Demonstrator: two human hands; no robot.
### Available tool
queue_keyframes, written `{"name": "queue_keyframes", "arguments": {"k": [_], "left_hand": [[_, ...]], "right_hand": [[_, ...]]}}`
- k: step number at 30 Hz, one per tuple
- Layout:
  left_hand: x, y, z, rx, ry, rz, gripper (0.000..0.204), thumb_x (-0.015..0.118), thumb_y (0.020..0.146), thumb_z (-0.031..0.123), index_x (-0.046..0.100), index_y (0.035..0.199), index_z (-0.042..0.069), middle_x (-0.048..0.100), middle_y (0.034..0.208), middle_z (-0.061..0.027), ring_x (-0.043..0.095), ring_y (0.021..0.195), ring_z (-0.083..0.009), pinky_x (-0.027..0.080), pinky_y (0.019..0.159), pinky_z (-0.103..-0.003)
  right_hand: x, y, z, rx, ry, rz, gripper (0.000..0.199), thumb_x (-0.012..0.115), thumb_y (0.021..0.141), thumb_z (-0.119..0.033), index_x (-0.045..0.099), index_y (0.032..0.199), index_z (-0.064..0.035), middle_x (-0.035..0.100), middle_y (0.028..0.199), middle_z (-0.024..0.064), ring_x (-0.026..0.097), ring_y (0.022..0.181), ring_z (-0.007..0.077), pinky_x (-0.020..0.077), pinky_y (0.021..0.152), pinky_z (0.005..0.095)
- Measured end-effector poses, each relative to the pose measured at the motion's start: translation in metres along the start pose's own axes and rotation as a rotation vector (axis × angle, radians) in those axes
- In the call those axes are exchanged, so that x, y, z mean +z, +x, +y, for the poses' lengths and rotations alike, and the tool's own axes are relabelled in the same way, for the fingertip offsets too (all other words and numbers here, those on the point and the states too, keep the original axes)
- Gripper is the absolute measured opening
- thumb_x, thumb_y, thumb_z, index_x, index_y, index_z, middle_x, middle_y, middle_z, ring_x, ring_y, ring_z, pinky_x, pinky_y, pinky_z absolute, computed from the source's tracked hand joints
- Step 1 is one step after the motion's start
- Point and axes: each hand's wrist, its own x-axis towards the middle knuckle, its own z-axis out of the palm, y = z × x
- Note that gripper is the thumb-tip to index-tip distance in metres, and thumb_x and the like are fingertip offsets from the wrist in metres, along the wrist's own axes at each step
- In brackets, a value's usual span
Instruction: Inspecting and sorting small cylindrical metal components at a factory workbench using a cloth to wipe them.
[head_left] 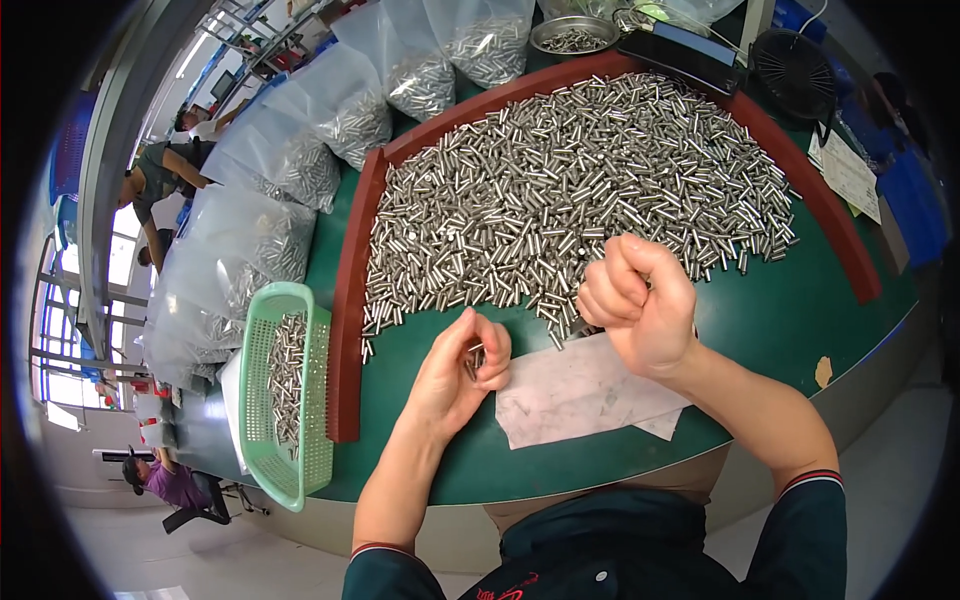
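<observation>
A big heap of small metal pins [580,180] lies on the green table [800,320], bounded by a dark red frame [350,290]. My left hand [462,372] is curled around a few metal pins just below the heap's near edge. My right hand [638,300] is closed into a fist at the heap's near edge, above a sheet of white paper [575,395]; whether it holds pins is hidden.
A light green plastic basket [290,400] with pins stands left of the frame. Several clear bags of pins [300,160] line the far left. A metal bowl [573,35], a dark flat device [680,55] and a small black fan [795,70] sit at the back. Other people work at the left.
</observation>
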Motion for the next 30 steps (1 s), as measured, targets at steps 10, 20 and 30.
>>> {"name": "queue_keyframes", "arguments": {"k": [10, 20, 30], "left_hand": [[0.021, 0.010, -0.020, 0.635, 1.536, 0.057, 0.013, 0.061, 0.072, 0.002, 0.062, 0.085, 0.004, 0.059, 0.065, -0.0094, 0.055, 0.051, -0.0167, 0.043, 0.048, -0.027], [0.019, 0.016, -0.018, 0.665, 1.670, 0.014, 0.007, 0.063, 0.071, 0.003, 0.058, 0.076, 0.001, 0.057, 0.060, -0.0097, 0.053, 0.048, -0.0187, 0.042, 0.046, -0.028], [0.022, -0.005, -0.018, 0.360, 1.536, 0.074, 0.009, 0.062, 0.073, 0.007, 0.055, 0.073, 0.001, 0.055, 0.054, -0.0119, 0.054, 0.046, -0.0253, 0.041, 0.044, -0.032]], "right_hand": [[0.001, 0.001, 0.001, -0.022, 0.004, 0.012, 0.038, 0.032, 0.086, -0.025, 0.025, 0.050, -0.0140, 0.023, 0.040, -0.0030, 0.014, 0.038, 0.0087, 0.0165, 0.040, 0.0251], [0.003, -0.002, 0.004, -0.027, 0.000, 0.005, 0.039, 0.032, 0.086, -0.025, 0.026, 0.049, -0.0138, 0.023, 0.040, -0.0028, 0.015, 0.038, 0.0086, 0.0162, 0.040, 0.0247], [0.008, -0.016, 0.024, 0.040, -0.075, -0.039, 0.040, 0.036, 0.086, -0.021, 0.027, 0.048, -0.0104, 0.025, 0.041, -0.0014, 0.019, 0.039, 0.0087, 0.0169, 0.039, 0.0248]]}}
